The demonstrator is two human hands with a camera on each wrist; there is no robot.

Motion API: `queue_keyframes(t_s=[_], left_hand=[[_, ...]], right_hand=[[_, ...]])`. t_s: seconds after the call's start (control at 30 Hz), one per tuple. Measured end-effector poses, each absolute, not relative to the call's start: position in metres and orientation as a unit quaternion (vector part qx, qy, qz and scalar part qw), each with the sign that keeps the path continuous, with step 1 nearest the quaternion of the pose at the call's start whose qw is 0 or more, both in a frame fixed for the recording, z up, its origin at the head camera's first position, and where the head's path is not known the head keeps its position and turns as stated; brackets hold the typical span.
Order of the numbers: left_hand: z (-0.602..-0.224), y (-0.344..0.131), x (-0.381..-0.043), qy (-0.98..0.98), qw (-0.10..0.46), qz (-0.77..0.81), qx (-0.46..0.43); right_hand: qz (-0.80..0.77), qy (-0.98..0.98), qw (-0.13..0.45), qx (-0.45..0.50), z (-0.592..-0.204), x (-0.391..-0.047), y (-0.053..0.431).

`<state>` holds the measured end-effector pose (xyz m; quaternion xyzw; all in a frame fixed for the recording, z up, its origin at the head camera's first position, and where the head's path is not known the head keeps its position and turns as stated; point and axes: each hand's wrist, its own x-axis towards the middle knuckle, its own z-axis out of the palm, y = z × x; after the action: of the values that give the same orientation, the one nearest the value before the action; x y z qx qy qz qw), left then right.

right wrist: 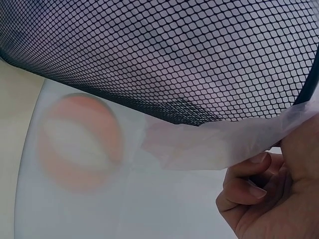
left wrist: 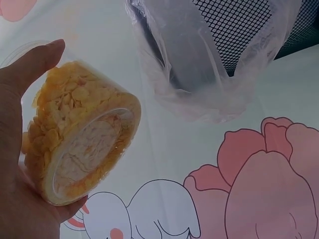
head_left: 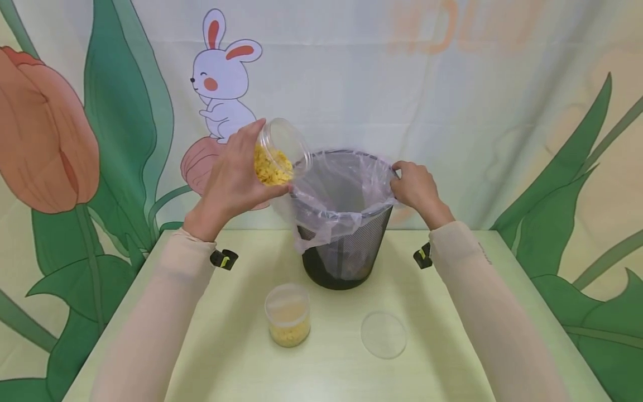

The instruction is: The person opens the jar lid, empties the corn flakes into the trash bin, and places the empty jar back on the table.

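My left hand grips a clear plastic jar of yellow flakes. The jar is tipped, its uncovered mouth facing right beside the bin's left rim, and flakes lie along its lower side. A black mesh wastebasket lined with a thin translucent bag stands on the table. On its right rim, my right hand holds the edge with bag film under the fingers. In the right wrist view, curled fingers show beside the mesh and the overhanging film.
A second clear jar, part full of yellow flakes, stands on the pale table in front of the bin. To its right lies a round clear lid. Behind the table hangs a printed cloth with a rabbit and tulips.
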<state>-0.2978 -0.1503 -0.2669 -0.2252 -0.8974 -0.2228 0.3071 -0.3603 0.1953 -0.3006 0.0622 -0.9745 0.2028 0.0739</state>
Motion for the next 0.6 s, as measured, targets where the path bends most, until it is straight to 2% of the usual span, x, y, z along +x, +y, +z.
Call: queue_keyframes(t_s=[0.6], left_hand=[[-0.252, -0.139, -0.318, -0.910, 0.288, -0.192, -0.230]], right_hand=[[0.199, -0.976, 0.068, 0.059, -0.299, -0.359, 0.193]])
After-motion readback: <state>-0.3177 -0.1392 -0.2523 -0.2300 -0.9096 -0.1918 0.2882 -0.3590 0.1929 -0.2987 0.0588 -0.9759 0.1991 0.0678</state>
